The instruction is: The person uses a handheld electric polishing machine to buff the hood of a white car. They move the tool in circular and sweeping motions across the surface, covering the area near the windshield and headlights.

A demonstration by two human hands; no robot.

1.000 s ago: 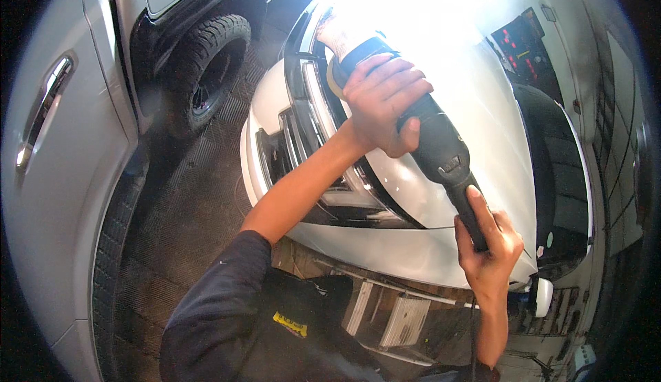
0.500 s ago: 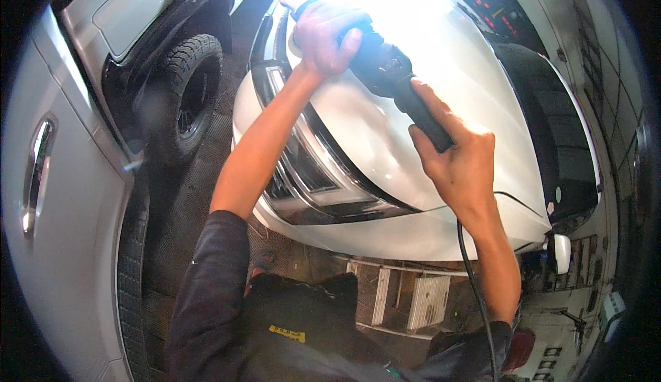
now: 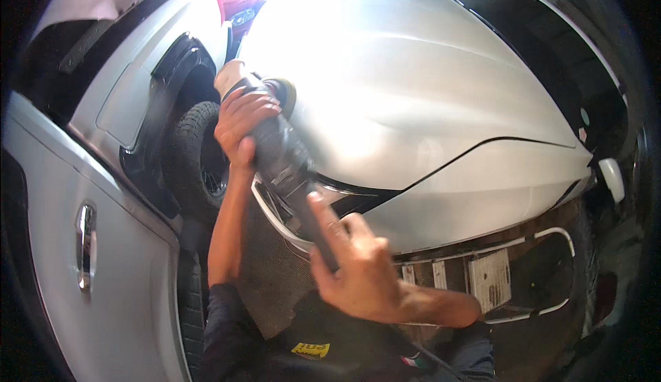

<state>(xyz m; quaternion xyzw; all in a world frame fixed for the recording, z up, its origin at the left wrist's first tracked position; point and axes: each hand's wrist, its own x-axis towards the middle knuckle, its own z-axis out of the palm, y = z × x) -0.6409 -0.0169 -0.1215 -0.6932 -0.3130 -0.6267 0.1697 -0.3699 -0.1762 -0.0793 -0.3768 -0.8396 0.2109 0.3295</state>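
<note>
We face a white car (image 3: 427,99), a silver vehicle (image 3: 127,237) to its left and a pale, ladder-like frame (image 3: 490,279) low along its near side. Our black polisher (image 3: 284,155) slants over the white car's front end. Our right hand (image 3: 361,268) has its fingers clamped on the handle; our left hand (image 3: 244,120) has its fingers wrapped around the head. The round pad (image 3: 290,97) sits tilted at the white car's hood edge; whether they touch, we cannot tell.
</note>
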